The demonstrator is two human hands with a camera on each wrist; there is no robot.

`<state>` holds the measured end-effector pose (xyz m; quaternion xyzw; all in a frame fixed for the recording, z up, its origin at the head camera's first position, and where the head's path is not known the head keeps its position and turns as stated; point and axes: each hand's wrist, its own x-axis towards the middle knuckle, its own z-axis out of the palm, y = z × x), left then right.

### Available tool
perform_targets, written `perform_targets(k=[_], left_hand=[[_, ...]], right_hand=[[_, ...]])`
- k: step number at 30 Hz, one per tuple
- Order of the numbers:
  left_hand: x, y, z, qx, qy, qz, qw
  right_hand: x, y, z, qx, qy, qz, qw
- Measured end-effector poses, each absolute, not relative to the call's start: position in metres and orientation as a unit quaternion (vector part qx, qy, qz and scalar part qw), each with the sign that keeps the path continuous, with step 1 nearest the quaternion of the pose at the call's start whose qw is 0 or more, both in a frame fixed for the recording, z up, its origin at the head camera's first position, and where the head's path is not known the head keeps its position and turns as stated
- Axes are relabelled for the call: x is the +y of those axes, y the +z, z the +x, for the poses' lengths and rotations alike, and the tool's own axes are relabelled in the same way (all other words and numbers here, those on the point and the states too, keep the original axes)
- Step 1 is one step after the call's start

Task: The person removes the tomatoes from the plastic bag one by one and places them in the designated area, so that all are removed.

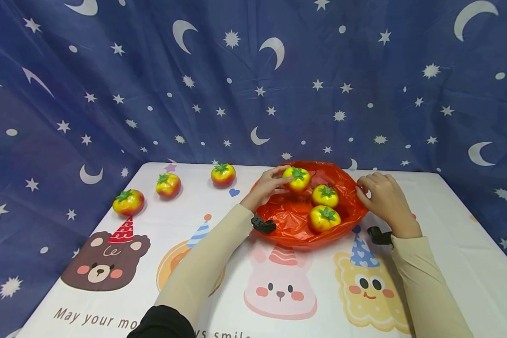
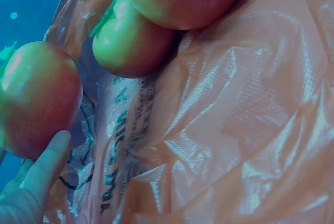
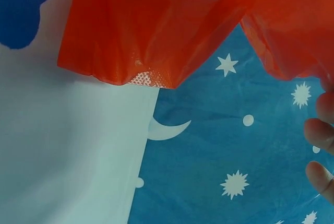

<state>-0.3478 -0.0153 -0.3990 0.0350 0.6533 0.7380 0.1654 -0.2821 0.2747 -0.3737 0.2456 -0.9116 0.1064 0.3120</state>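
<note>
A red plastic bag (image 1: 285, 223) lies spread with its mouth open on the table. My left hand (image 1: 267, 187) grips a yellow-and-red tomato (image 1: 297, 178) with a green leafy top, over the bag's back left part. Seen from the left wrist, its fingers curve around that tomato (image 2: 39, 98). Inside the bag sit two more tomatoes, one (image 1: 326, 195) behind the other (image 1: 324, 218). At the bag's right rim my right hand (image 1: 382, 195) pinches the plastic. The right wrist view shows its fingertips (image 3: 319, 132) at the edge of the hanging red plastic (image 3: 141, 31).
Three tomatoes stand in a slanting row left of the bag: near (image 1: 128, 203), middle (image 1: 168, 186) and far (image 1: 223, 175). A white tablecloth (image 1: 452, 281) with cartoon animals covers the table. Behind it hangs a blue curtain (image 1: 219, 61) with moons and stars.
</note>
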Motion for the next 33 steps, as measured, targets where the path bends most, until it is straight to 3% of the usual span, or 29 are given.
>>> perform_targets(k=[33], left_hand=[[-0.067,-0.374,-0.335,0.648,0.751,0.053,0.117]], right_hand=[[0.272,-0.372,-0.280,-0.923,0.101,0.229,0.292]])
